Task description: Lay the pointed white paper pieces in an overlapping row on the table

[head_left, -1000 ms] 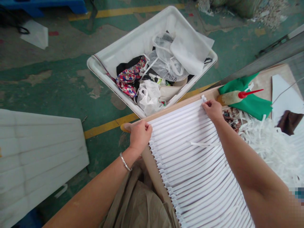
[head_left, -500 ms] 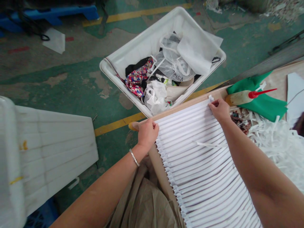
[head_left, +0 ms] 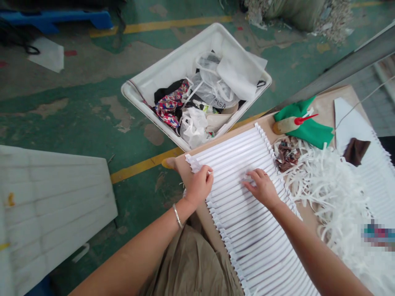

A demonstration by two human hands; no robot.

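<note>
A pleated white sheet (head_left: 243, 213) lies across a wooden board (head_left: 321, 107), its folds running in tight parallel ribs. My left hand (head_left: 197, 187) pinches the sheet's near-left edge, where a corner is crumpled. My right hand (head_left: 262, 187) rests on the ribs mid-sheet, fingers curled over a small white bit. Beyond it sit brown scraps (head_left: 286, 155) and a heap of white shredded strips (head_left: 327, 193). A glue bottle with a red nozzle (head_left: 293, 123) lies on a green cloth (head_left: 311, 131) at the board's far side.
A white plastic tub (head_left: 160, 70) beside the board holds plastic bags, patterned cloth and white fabric. A stack of white foam sheets (head_left: 52, 197) lies at lower left. A second pleated sheet (head_left: 379, 193) shows at right. Beige cloth (head_left: 191, 267) covers my lap.
My right hand has left the sheet's far corner and come down onto its middle. My left hand has moved onto the sheet's edge. The loose strip across the ribs is no longer visible.
</note>
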